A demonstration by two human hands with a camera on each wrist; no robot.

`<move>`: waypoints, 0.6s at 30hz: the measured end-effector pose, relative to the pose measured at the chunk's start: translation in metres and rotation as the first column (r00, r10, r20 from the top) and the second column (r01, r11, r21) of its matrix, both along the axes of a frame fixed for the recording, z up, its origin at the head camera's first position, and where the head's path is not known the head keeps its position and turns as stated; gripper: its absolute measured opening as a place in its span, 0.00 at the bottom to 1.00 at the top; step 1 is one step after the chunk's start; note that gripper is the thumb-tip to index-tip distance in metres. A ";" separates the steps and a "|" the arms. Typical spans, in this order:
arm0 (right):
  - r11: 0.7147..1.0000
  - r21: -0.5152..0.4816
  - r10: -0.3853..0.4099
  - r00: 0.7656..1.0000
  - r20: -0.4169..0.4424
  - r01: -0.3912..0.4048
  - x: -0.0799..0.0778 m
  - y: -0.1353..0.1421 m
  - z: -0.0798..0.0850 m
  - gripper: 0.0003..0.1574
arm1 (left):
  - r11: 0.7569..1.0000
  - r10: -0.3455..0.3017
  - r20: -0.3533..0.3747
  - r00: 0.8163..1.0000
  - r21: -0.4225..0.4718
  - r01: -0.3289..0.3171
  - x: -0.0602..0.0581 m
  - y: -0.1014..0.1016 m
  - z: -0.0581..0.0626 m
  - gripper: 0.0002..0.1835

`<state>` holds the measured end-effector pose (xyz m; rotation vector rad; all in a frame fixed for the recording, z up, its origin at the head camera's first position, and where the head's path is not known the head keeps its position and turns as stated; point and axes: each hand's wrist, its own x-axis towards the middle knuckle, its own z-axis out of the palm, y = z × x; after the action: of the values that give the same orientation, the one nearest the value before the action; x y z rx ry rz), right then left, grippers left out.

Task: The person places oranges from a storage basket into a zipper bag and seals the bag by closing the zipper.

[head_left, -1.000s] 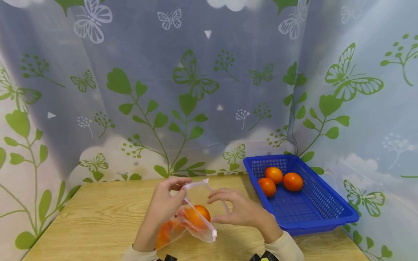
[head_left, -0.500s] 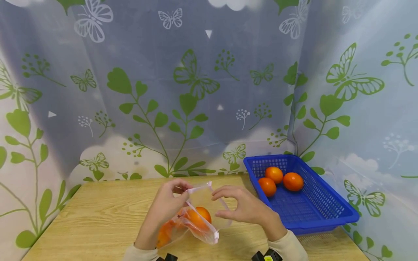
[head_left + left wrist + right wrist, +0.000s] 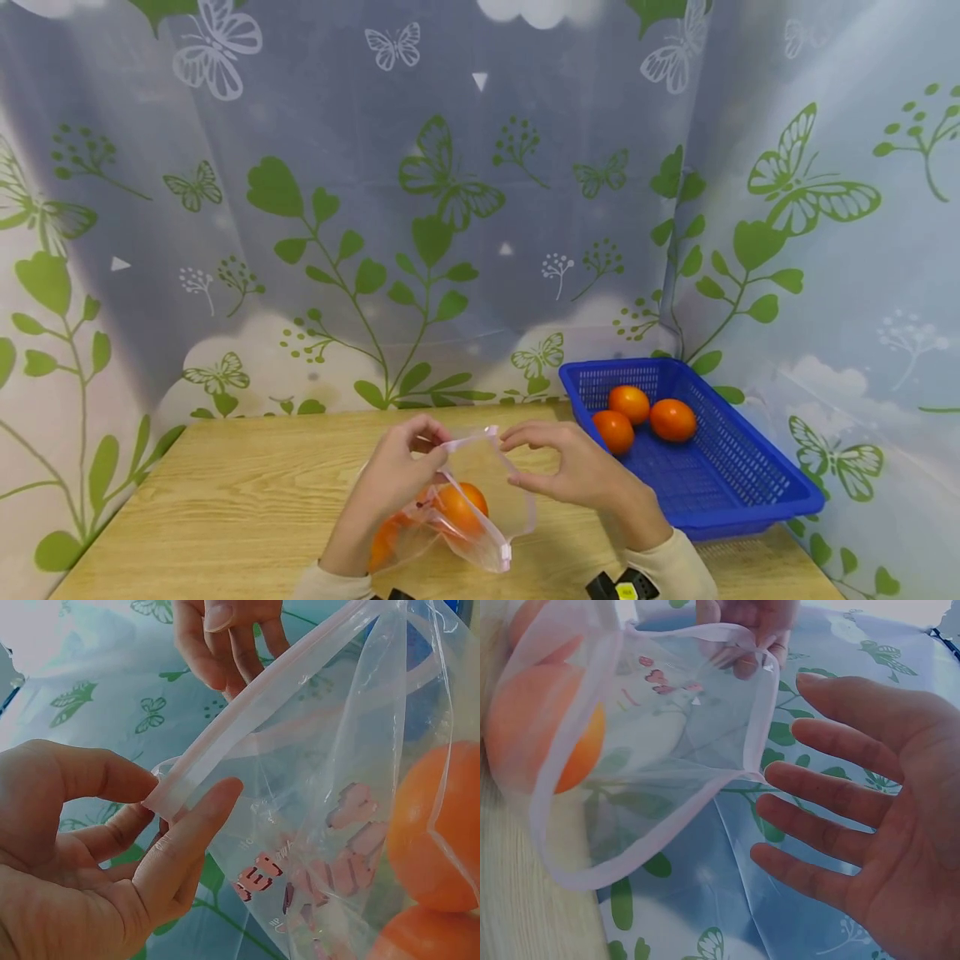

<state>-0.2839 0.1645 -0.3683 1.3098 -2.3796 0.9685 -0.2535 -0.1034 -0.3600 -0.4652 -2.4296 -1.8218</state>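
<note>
Head view: edged the bag (image 3: 437,525), oranges (image 3: 462,507) inside, slightly nearer the blue basket (image 3: 701,475), left of it; pinching its rim (image 3: 232,724) with left hand (image 3: 397,471), gripping nothing with right hand (image 3: 588,471), seemingly keeping it accessible.

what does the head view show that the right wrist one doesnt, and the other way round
Only the head view shows the blue basket with three orange fruits in it, and the cream sleeves. Only the right wrist view shows the open palm of the right hand. Both show the left hand holding the clear bag, the bagged fruit, the wooden table and the leaf-patterned backdrop.
</note>
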 end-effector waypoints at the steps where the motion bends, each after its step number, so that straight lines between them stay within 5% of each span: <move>1: 1.000 -0.002 -0.009 1.000 0.007 0.009 0.000 0.002 0.001 0.18 | 1.000 -0.002 0.001 1.000 0.001 0.002 0.000 0.001 0.000 0.05; 18: 0.990 0.077 -0.121 0.993 0.007 0.120 -0.012 0.036 0.016 0.20 | 1.000 -0.011 0.007 1.000 0.024 0.011 -0.002 0.002 -0.002 0.04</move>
<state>-0.2958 0.2003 -0.3526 1.1729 -2.4951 0.8615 -0.2552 -0.1015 -0.3619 -0.4722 -2.4121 -1.8578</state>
